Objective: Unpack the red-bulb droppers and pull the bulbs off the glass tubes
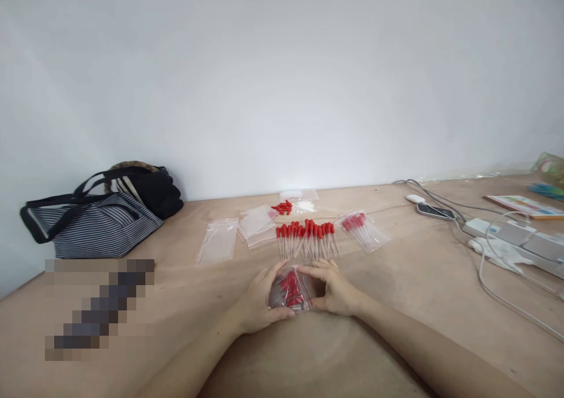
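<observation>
A clear zip bag [291, 291] with red-bulbed droppers in it lies between my hands at the near middle of the table. My left hand [261, 297] grips its left side, thumb along the near edge. At the bag's right side, my right hand [331, 286] has its fingers and thumb closed on the zip end. Just beyond my fingertips lies a row of clear droppers [307, 239] with red bulbs, side by side. Right of the row rests another zip bag [366, 233] with several droppers inside. Loose red bulbs [284, 207] form a small pile behind the row.
Flat zip bags [218, 240] and a stack of bags [258, 224] lie left of the droppers. A striped bag [110, 221] stands at the left. On the right are a phone [435, 211], a power strip [515, 239], trailing cables and a colourful board [526, 205]. A white wall [282, 80] rises behind.
</observation>
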{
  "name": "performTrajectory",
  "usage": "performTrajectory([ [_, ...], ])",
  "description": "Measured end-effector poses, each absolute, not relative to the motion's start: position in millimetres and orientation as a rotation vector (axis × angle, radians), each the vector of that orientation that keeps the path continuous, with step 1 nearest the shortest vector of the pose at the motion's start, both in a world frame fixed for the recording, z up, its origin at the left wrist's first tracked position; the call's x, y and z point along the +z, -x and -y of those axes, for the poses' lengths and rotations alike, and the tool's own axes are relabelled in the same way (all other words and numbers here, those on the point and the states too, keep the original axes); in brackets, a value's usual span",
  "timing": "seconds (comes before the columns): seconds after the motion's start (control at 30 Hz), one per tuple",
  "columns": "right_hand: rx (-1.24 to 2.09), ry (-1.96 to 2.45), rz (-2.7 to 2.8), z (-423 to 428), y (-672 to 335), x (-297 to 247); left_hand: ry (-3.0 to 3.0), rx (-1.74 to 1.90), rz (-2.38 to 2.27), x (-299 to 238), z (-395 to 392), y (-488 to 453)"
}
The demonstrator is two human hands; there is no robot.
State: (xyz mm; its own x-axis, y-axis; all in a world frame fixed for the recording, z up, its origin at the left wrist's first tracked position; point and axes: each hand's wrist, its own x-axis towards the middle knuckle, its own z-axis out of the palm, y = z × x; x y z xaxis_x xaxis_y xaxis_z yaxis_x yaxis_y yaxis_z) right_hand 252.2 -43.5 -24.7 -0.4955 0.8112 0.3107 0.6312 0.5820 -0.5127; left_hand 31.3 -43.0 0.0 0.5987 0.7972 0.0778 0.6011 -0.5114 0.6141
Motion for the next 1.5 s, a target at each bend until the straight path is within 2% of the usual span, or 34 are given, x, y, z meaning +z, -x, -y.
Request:
performTrajectory([
  [0.5,0.219,1.031,2.463,38.6,-242.8,-14.0,-2.431,0.509,-1.080,1.7,42.1,-34.1],
  [1.0,0.242,1.072,2.453,40.3,-236.1,-6.9,-2.289,0.563,-1.056,-1.8,41.1,-31.4],
  [1.23,0.365,1.089,2.313,42.0,-233.7,-7.0,-2.350,0.544,-1.126,-2.6,40.3,-29.9],
  [1.5,0.296,1.084,2.358,40.9,-236.9,-7.3,-2.483,0.559,-1.082,0.3,41.5,-32.3],
])
